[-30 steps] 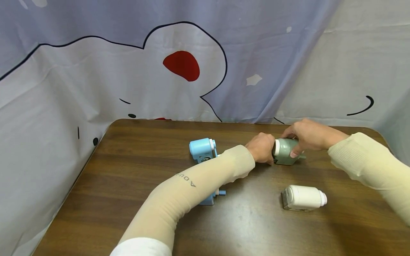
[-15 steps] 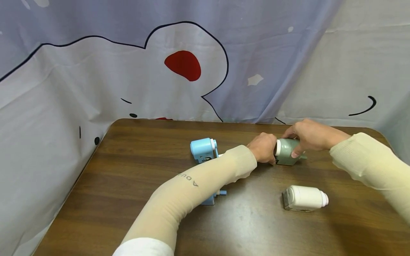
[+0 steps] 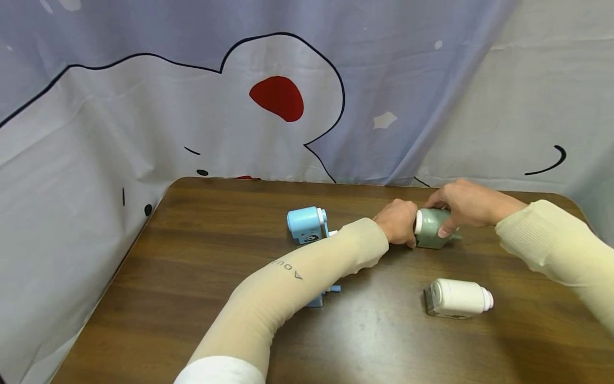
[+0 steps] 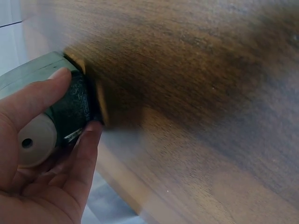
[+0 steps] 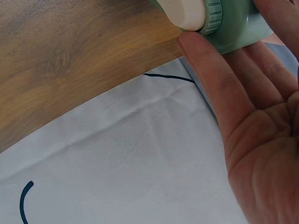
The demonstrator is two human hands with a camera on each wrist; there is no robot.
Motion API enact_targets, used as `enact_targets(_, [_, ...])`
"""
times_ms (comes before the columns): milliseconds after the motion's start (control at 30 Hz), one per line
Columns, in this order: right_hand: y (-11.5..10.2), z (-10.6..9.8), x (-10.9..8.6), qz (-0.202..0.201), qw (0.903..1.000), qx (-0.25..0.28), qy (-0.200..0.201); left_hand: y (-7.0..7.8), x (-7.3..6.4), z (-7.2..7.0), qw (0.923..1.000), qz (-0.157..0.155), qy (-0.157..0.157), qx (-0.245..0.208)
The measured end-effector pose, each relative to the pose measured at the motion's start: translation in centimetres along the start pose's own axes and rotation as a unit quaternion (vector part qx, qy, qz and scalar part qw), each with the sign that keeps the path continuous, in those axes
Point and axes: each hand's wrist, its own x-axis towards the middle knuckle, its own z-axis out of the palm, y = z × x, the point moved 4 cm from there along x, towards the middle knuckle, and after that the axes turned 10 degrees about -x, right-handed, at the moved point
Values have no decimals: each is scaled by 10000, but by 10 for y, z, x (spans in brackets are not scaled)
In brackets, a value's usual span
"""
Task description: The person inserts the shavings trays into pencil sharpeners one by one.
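A green crank pencil sharpener (image 3: 433, 223) is at the back right of the brown table, between the two hands. My left hand (image 3: 397, 220) grips its front end; in the left wrist view the thumb is on top and the fingers are below, around the pale disc (image 4: 39, 140) with its pencil hole. From the other side my right hand (image 3: 467, 202) holds the body between thumb and fingers. One finger lies by the cream crank (image 5: 187, 11) in the right wrist view. My left hand hides part of the front in the head view.
Left of the hands stands a light blue sharpener (image 3: 306, 224) with a crank. Nearer, another blue item (image 3: 315, 301) is mostly hidden under the left forearm. A cream sharpener (image 3: 458, 297) is at front right. Behind the table hangs a printed curtain (image 3: 192, 112).
Everything sits slightly farther right in the head view, as the camera has turned a little left. Both hands keep their hold on the green pencil sharpener.
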Motion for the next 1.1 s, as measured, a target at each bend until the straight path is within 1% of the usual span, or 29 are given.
enact_targets(233, [1,0,2,18,10000,8,-17,0,3,1,9999,-135,10,-70])
enact_targets(467, [1,0,3,24,10000,5,-14,0,7,2,9999,-92,39,-34])
enact_targets(633, [2,1,4,40,10000,17,-46,0,7,3,9999,-169,-2,-2])
enact_targets(733, [2,2,3,6,10000,0,26,0,5,1,9998,-204,-51,9])
enact_targets(800, [2,3,2,-22,10000,-3,82,1,2,-3,9998,-204,-64,26])
enact_targets(867, [2,4,0,-67,9999,-37,155,2,-3,-10,9999,-130,-43,105])
enact_targets(900, [2,4,-1,-69,9998,-61,185,3,-6,-14,9999,-40,-8,158])
enact_targets(967, [2,4,-5,-72,9995,-173,257,5,-15,-24,9995,119,54,281])
enact_targets(1033, [0,2,-10,29,9990,-289,335,7,-26,-36,9981,342,202,469])
enact_targets(1100, [-6,-3,-16,192,9979,-397,471,10,-40,-49,9963,479,399,584])
